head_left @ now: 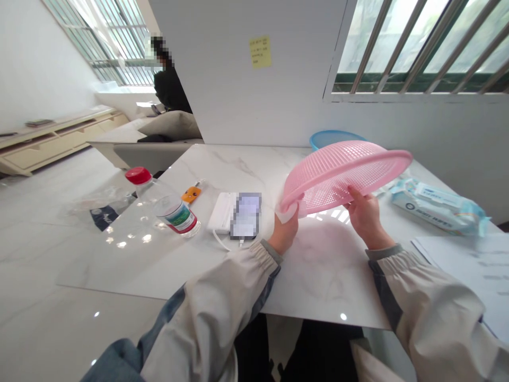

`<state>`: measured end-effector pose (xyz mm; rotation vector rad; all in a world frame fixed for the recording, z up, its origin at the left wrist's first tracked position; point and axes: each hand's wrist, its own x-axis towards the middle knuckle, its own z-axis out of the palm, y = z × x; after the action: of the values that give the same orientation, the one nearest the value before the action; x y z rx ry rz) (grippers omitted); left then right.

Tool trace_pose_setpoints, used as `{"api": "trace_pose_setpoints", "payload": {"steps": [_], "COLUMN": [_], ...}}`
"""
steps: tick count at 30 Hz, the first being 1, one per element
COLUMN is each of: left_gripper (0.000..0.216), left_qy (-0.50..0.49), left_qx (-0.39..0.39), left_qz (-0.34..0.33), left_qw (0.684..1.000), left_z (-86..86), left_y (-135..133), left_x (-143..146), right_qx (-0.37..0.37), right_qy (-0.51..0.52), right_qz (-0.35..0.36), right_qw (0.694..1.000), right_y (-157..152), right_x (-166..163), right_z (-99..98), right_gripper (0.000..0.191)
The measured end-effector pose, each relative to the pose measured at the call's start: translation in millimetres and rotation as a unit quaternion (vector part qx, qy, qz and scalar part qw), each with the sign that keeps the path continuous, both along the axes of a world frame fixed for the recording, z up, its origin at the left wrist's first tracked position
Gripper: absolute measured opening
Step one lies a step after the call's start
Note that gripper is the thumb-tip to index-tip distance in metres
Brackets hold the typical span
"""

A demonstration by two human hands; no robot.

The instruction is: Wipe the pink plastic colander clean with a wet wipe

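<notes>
A pink plastic strainer basket (342, 170) is held tilted above the white marble table (318, 265), its underside facing me. My left hand (285, 228) grips its near left rim, with a piece of white tissue (287, 213) pinched against the rim. My right hand (365, 216) is pressed up under the basket's perforated bottom, fingers curled on it. Both sleeves are light grey.
A clear bottle with a red cap (165, 201) lies tilted at left. An orange tag (191, 194), a white power bank (222, 212) and a phone (246, 215) sit mid-table. A blue basin (332, 138) is behind the basket, a wet-wipes pack (437, 206) and papers (469, 260) at right. A person (169, 85) sits far back.
</notes>
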<state>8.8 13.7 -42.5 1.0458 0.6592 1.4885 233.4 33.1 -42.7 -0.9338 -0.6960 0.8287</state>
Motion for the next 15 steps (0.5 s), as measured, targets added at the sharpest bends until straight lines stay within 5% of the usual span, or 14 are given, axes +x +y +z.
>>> {"api": "trace_pose_setpoints", "payload": {"steps": [5,15], "left_gripper": [0.049,0.06], "left_qy": [0.018,0.042], "left_qx": [0.023,0.08], "left_qz": [0.018,-0.028], "left_qw": [0.999,0.996], "left_z": [4.0,13.6], "left_y": [-2,-5], "left_x": [-3,-4], "right_qx": [0.04,0.059], "right_qy": [-0.016,0.016], "right_qz": [-0.101,-0.091], "right_qw": [0.994,0.994], "right_y": [2,2], "right_x": [17,12], "right_z": [5.4,8.2], "right_gripper": [0.046,0.045]}}
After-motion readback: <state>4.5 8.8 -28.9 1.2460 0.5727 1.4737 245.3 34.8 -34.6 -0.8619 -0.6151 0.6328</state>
